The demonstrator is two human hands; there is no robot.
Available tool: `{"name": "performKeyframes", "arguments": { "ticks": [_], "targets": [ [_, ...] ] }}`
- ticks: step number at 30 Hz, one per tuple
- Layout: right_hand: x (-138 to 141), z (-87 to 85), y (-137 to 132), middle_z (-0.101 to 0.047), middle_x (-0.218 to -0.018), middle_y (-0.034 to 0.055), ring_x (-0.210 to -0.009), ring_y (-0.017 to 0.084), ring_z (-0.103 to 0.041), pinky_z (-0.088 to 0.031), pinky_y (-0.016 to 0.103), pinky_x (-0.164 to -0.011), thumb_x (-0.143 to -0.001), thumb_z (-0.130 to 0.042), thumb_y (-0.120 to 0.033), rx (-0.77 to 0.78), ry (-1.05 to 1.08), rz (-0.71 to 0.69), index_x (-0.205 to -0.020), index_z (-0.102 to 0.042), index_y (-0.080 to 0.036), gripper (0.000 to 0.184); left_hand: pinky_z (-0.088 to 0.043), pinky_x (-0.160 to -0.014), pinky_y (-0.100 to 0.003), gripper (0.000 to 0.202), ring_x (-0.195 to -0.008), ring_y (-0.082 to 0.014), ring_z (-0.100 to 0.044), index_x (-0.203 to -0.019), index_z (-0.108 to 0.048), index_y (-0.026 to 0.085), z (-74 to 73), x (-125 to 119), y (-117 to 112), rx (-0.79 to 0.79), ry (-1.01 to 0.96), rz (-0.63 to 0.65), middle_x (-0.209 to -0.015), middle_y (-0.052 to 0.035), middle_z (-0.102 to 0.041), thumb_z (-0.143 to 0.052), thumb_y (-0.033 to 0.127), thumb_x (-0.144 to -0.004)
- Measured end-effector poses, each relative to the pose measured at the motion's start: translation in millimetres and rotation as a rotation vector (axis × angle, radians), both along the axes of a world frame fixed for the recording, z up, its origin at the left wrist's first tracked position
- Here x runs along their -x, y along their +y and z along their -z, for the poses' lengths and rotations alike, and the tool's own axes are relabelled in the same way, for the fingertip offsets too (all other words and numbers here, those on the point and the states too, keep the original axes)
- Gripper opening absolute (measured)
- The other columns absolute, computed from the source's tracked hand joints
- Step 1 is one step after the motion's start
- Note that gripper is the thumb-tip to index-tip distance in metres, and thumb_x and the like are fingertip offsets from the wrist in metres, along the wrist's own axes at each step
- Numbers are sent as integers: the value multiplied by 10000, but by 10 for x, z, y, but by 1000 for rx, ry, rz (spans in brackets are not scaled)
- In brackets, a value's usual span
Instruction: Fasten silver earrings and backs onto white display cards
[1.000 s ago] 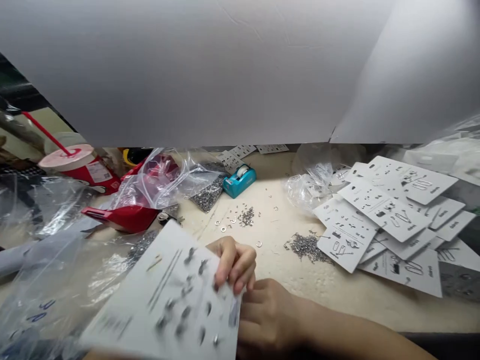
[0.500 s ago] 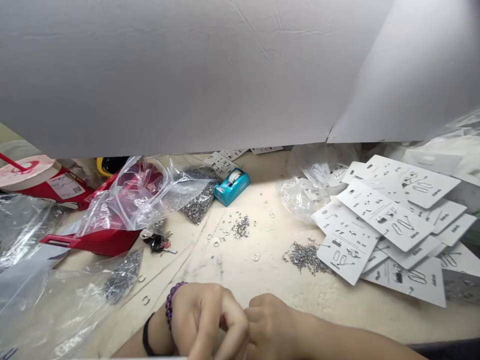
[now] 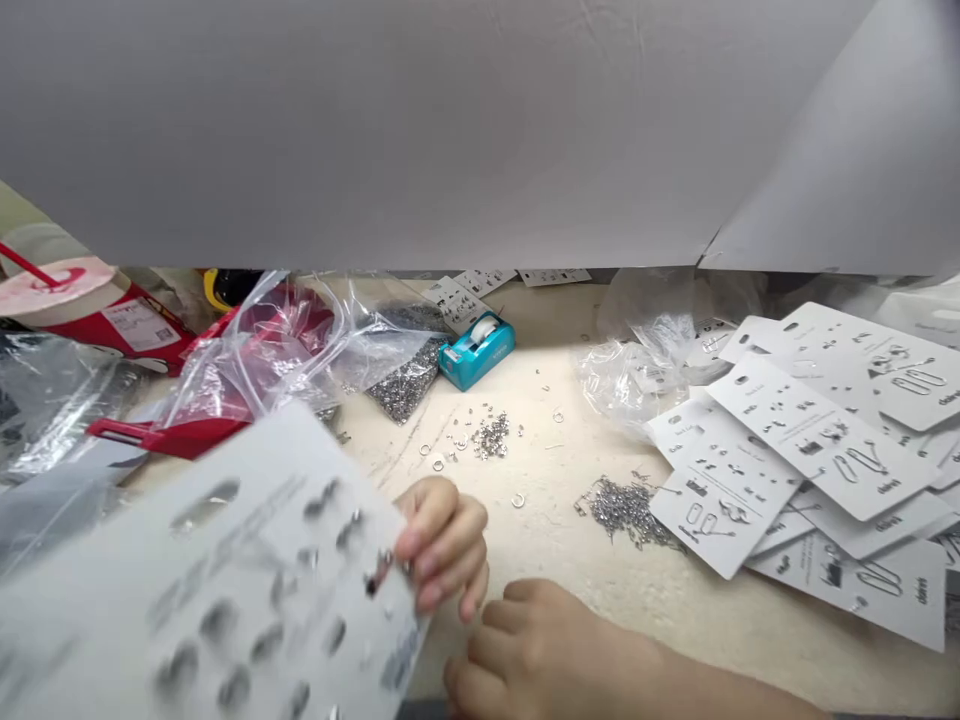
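Head view: left hand [image 3: 442,545] pinching edge of white card [image 3: 225,570]; right hand [image 3: 544,650] half-open on bench [image 3: 555,540]

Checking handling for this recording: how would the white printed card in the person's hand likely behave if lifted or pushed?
The white printed card is probably fairly stiff: held at one edge by the left hand, it shows no obvious sag. Being thin card, it is likely light for its size. Flat and smooth, it may slide easily if pushed.

White cards [image 3: 821,437] show black printed outlines; the tape dispenser [image 3: 477,351] is teal, the cup [image 3: 124,322] red.
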State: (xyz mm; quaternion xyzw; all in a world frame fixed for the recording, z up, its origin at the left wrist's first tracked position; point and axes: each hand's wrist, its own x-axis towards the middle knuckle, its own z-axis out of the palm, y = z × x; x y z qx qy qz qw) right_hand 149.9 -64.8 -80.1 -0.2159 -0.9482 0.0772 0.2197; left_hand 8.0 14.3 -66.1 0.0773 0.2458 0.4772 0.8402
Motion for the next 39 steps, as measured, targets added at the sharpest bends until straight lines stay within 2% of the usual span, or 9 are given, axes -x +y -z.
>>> {"name": "performKeyframes", "arguments": {
  "ticks": [4, 8, 11, 13, 19, 24, 31, 34, 39],
  "targets": [
    [-112, -150, 190, -567, -584, -22, -500, 118, -469, -296, 263, -457, -855, -440, -258, 103, -84, 114, -681, -487, -185, 194, -444, -525, -232, 189, -504, -96, -505, -699, -613, 227, -138, 22, 61, 41, -74, -22, -568, 12, -477, -509, 352, -794],
    [-296, -296, 547, -630, -696, 18, -587, 136, -553, -330, 247, -502, -865, -422, -267, 295, -162, 376, -808, -561, -174, 177, -456, -502, -193, 93, -494, -72, -536, -679, -595, 230, -243, 66, 157, 22, -364, 86, -598, 40, -537, -557, 212, -762],
    [-378, -300, 805, -642, -806, 31, -712, 158, -590, -363, 248, -558, -878, -409, -213, 340, -149, 562, -922, -579, -180, 179, -486, -541, -195, 76, -551, -78, -569, -710, -590, 233, -240, 74, 194, 18, -444, 132, -646, 49, -566, -594, 160, -730],
    [-380, -265, 911, -629, -841, 31, -733, 163, -589, -363, 247, -557, -873, -423, -191, 330, -161, 615, -969, -581, -190, 185, -494, -563, -198, 78, -568, -78, -570, -723, -588, 234, -220, 77, 202, 33, -437, 131, -656, 50, -565, -604, 158, -729],
    [-284, -149, 965, -592, -810, 25, -609, 135, -542, -284, 228, -467, -852, -486, -222, 291, -248, 644, -901, -616, -198, 141, -496, -562, -200, 88, -556, -73, -563, -746, -594, 231, -185, 81, 189, 78, -455, 162, -662, 45, -560, -586, 143, -744],
    [-264, -88, 956, -588, -778, 20, -613, 143, -536, -266, 241, -457, -856, -495, -213, 231, -265, 632, -848, -607, -193, 114, -499, -574, -211, 70, -565, -80, -562, -767, -597, 214, -171, 59, 154, 96, -470, 180, -673, 31, -561, -596, 148, -743],
    [-389, -168, 880, -578, -736, 42, -623, 158, -531, -305, 253, -467, -862, -431, -124, 185, -346, 560, -777, -572, -156, 168, -487, -579, -203, 88, -569, -74, -550, -784, -588, 214, -210, 46, 142, 109, -450, 184, -683, 34, -555, -606, 149, -728],
    [-454, -164, 847, -579, -760, 45, -643, 162, -541, -344, 250, -487, -857, -422, -126, 200, -310, 555, -856, -573, -158, 155, -478, -567, -196, 93, -566, -70, -541, -776, -580, 213, -208, 42, 147, 122, -405, 168, -678, 38, -539, -622, 164, -708],
    [-501, -63, 834, -585, -842, 57, -722, 178, -568, -437, 281, -582, -841, -428, -180, 280, -141, 579, -987, -545, -158, 189, -463, -538, -204, 18, -538, -77, -532, -733, -581, 195, -174, 38, 147, 127, -387, 167, -647, 29, -524, -588, 179, -730]
  ]
}}
